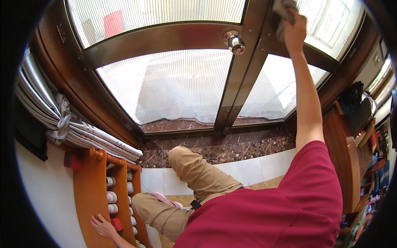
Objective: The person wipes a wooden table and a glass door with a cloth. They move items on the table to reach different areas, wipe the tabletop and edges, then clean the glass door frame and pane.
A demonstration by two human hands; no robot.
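Note:
My right arm is stretched up to the metal-framed glass door [165, 39]. In my right hand [294, 31], closed and slightly smeared by motion, is a bunched grey cloth [283, 9] held against the frame beside the upper right pane. Low on the left, my left hand [103, 227] lies with its fingers spread on the wooden shoe rack [89, 194], holding nothing. A shiny round door knob [235, 42] sits on the door left of my right hand.
White shoes [111, 197] and a small red box [117, 224] stand in the rack. A tied silver-grey curtain [62, 113] hangs at the left. Dark stone [206, 151] borders the door's foot. Wooden furniture [341, 153] stands at the right, with assorted items beyond it.

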